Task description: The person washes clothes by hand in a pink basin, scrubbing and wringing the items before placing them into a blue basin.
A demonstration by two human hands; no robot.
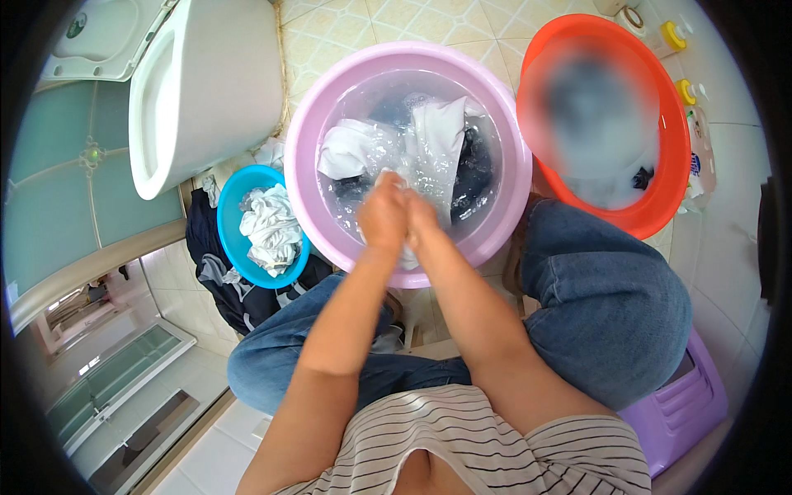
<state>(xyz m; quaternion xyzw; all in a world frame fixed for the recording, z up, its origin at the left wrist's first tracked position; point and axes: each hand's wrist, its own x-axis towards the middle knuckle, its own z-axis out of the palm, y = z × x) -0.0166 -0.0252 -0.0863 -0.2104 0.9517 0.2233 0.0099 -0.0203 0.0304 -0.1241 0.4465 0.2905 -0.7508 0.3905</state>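
Note:
A pink plastic basin of cloudy, sudsy water stands on the floor before me. White wet cloth lies in it, partly above the water, with dark fabric at its right side. My left hand and my right hand are pressed together over the near middle of the basin, both closed on the white cloth. Their fingers are blurred, and part of the cloth is hidden beneath them.
Left stands a blue basin of white cloths, beside dark clothes on the floor. A white toilet is at upper left. Right are a red basin holding water and fabric, bottles by the wall and a purple plastic stool.

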